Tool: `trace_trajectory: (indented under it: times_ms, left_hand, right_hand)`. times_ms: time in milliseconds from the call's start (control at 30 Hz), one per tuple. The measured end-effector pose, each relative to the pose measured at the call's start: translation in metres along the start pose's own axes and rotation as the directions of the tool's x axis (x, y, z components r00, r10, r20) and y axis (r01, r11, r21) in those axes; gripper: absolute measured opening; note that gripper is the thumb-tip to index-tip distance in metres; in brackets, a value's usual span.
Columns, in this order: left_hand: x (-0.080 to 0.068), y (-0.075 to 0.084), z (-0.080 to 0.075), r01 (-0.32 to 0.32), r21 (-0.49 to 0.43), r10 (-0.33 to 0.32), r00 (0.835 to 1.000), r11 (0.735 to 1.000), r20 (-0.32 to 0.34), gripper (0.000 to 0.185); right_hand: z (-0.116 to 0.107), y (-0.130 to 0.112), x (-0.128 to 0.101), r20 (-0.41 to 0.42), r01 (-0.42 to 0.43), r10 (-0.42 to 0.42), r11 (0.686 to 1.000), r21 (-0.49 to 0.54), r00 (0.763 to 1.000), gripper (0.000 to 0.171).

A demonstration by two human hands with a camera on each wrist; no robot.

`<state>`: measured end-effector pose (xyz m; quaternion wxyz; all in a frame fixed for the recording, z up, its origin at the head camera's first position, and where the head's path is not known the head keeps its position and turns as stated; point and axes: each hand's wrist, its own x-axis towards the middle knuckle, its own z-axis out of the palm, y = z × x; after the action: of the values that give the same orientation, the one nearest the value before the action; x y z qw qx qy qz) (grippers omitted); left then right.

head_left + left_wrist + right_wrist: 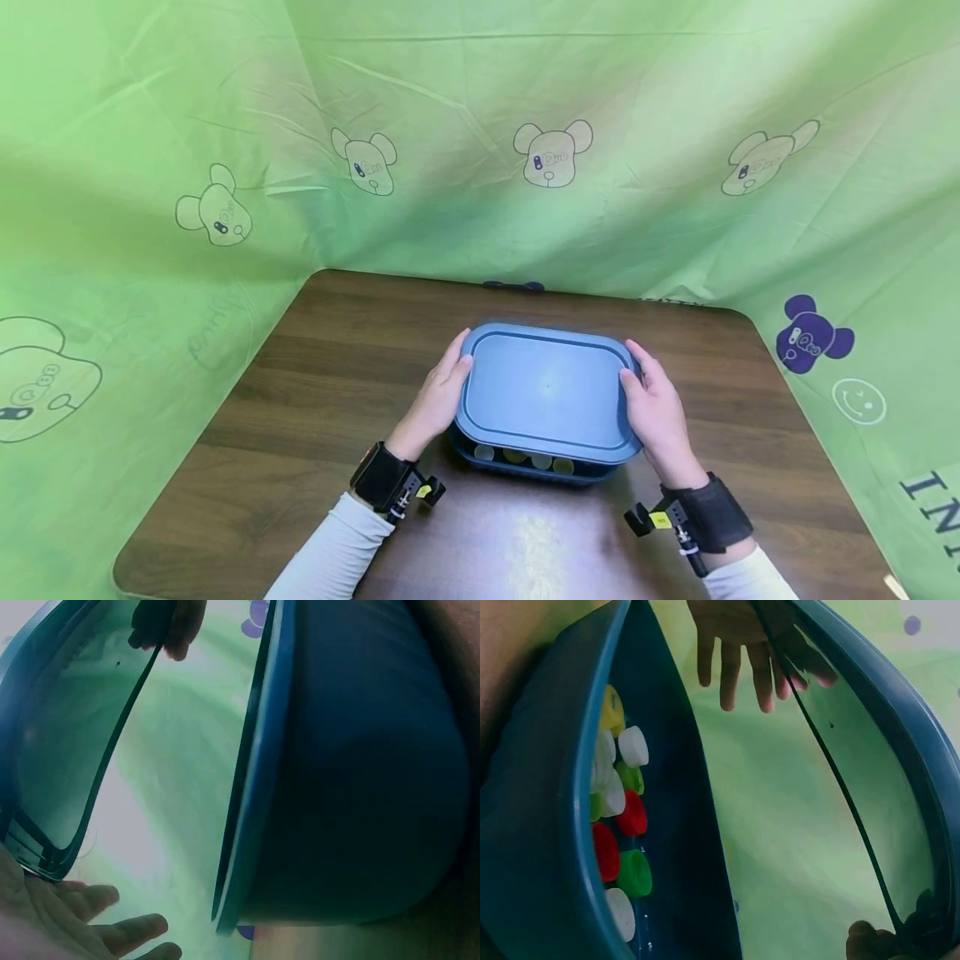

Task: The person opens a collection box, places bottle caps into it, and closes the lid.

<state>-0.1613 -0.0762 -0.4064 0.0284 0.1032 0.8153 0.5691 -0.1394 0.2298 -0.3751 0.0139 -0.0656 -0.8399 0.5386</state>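
A blue rectangular lid is held level by its two short ends. My left hand grips the left end, with the thumb at the rim and the fingers reaching under it. At the right end, my right hand holds the lid the same way. Below it stands a dark blue plastic box, and both wrist views show a wide gap between lid and box. Inside lie several bottle caps, among them a red cap, a green cap, a yellow cap and a white cap.
The box stands on a brown wooden table with rounded corners. Green cloth printed with bear heads hangs behind the table and along both sides. Each wrist wears a black band with a small camera.
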Motion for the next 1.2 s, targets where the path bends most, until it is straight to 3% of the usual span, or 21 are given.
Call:
trace_trajectory:
  times_ms: [200,600,867,1200]
  left_hand:
    - [-0.001,-0.003,0.004,0.060,0.028,-0.060,0.998,0.998,0.003,0.058]
    - [-0.004,-0.008,0.002,0.080,0.112,-0.084,0.996,0.991,0.034,0.056]
    - [-0.008,-0.017,0.007,0.073,0.216,-0.079,0.997,0.974,0.021,0.056]
    - [-0.009,-0.026,0.013,0.078,0.261,-0.087,0.996,0.962,0.020,0.056]
  right_hand:
    - [0.008,0.003,-0.001,0.027,0.000,0.002,0.997,-0.076,1.000,0.053]
    - [0.011,0.017,0.002,0.081,-0.053,0.066,0.987,-0.153,0.995,0.053]
    - [0.018,0.027,0.002,0.093,-0.032,0.052,0.977,-0.213,0.994,0.053]
    - [0.025,0.038,0.002,0.092,-0.037,0.062,0.968,-0.249,0.994,0.052]
